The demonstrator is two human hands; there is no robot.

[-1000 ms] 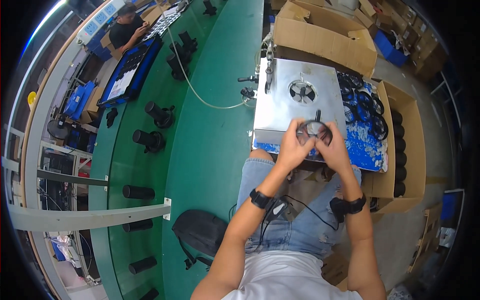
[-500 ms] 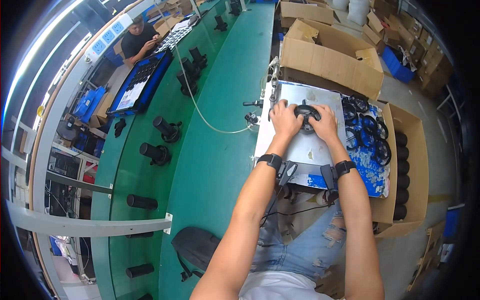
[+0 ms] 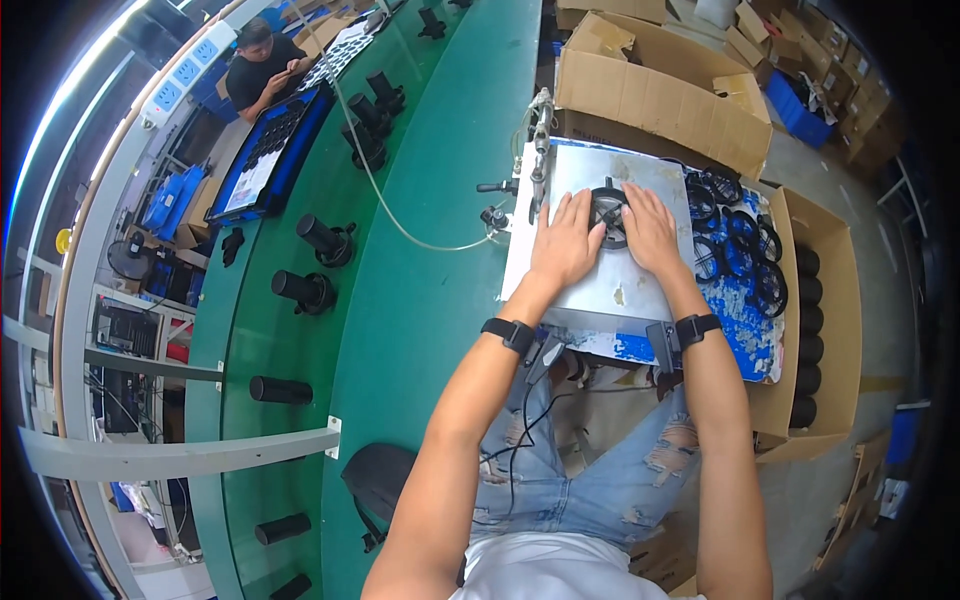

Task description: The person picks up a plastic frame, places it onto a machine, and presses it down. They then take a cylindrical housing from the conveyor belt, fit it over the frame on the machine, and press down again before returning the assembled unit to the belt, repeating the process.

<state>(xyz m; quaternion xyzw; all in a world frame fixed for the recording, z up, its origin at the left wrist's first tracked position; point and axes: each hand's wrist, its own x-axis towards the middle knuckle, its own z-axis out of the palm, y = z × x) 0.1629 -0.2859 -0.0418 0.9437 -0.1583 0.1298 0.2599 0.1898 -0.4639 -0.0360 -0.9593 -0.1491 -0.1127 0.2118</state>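
Observation:
A black round spoked ring (image 3: 609, 212) lies on the silver metal plate (image 3: 600, 290) of a small work stand. My left hand (image 3: 566, 242) rests along the ring's left side, its fingers stretched out and its thumb near the rim. On the other side my right hand (image 3: 650, 230) lies flat, fingers extended, partly covering the ring's right edge. Both hands are open and grip nothing. Whether either palm presses on the ring or only on the plate, I cannot tell.
Several similar black rings (image 3: 738, 240) lie on the blue, worn surface at right. Beyond them a cardboard box (image 3: 835, 300) holds black cylinders. Metal valve fittings (image 3: 541, 150) stand at the plate's left edge. Black parts (image 3: 300, 290) line the green conveyor (image 3: 420, 290); a co-worker (image 3: 262, 70) sits at far left.
My hands have opened out from their closer grip on the ring, fingers straightening and thumbs moving off its middle. Its spokes now show. The whole view has shifted slightly.

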